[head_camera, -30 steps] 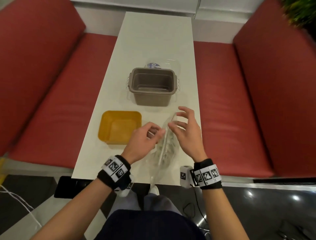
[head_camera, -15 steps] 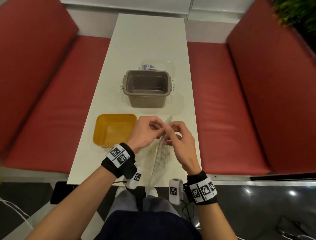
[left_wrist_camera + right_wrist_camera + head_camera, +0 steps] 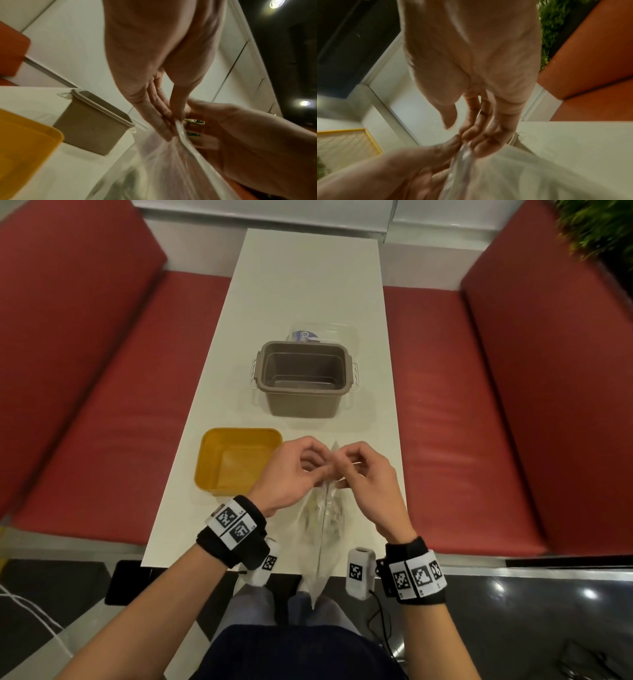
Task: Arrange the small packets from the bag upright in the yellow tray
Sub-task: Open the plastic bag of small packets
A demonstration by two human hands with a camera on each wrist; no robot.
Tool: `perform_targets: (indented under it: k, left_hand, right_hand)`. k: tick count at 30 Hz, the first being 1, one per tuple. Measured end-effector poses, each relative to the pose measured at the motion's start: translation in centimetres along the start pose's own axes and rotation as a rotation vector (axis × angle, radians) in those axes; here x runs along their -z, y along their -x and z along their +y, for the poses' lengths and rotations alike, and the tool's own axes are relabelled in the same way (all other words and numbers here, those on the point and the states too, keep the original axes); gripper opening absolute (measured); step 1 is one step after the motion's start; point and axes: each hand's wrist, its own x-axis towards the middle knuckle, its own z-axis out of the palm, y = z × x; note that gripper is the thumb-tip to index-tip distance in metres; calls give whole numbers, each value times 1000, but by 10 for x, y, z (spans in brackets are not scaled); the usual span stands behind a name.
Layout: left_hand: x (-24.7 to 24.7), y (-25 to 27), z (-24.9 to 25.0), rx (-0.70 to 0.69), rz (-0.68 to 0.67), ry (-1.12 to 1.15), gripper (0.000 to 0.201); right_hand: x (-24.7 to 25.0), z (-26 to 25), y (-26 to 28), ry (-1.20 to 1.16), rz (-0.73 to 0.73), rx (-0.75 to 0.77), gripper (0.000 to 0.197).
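A clear plastic bag (image 3: 322, 525) with small packets dimly visible inside stands on edge at the near end of the white table (image 3: 308, 285), its lower end hanging over the table's front edge. My left hand (image 3: 294, 470) and right hand (image 3: 359, 474) both pinch the bag's sealed top strip (image 3: 181, 129) from either side, fingers meeting at the seam (image 3: 465, 150). The empty yellow tray (image 3: 236, 460) sits just left of my left hand.
A grey-brown tub (image 3: 303, 378) with side clips stands empty behind the bag, mid-table. A clear lidded container with a blue label (image 3: 308, 335) lies behind it. Red bench seats (image 3: 120, 405) flank the table on both sides.
My right hand went from spread open beside the bag to pinching its top strip. Both hands have drawn together at the seam and risen slightly.
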Motion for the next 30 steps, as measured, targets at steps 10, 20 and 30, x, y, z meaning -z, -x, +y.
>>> perform_targets:
  k: [10, 20, 30]
  left_hand:
    - [-7, 4, 3, 15, 55, 107, 20]
    - [-16, 4, 11, -56, 94, -121, 1]
    - [-10, 1, 14, -42, 155, -388, 23]
  right_hand:
    - [1, 0, -2, -287, -27, -102, 22]
    - [-2, -2, 2, 352, 11, 103, 23]
    - [-5, 1, 4, 363, 98, 161, 26]
